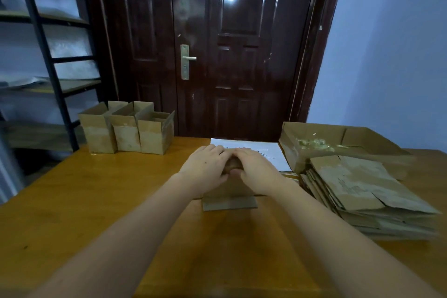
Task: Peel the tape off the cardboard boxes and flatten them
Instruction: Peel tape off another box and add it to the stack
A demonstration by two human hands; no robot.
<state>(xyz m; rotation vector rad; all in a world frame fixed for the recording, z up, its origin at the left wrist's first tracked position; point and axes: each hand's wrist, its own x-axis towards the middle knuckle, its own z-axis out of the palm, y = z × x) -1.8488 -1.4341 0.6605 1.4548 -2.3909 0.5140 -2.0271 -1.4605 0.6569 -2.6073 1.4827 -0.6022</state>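
Wooden tabletop point(96, 201) before dark door point(217, 55): left hand point(205, 168) and right hand point(256, 172) gripping cardboard box point(229, 197) at frame centre, flattened stack point(362, 196) lower right

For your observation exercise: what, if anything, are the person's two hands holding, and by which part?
Both the left hand and right hand grip one small brown cardboard box by its top edge, fingers curled over it.

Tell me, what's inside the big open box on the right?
The big open box holds some pale crumpled scraps, maybe peeled tape. The stack of flattened boxes in front hides its near part.
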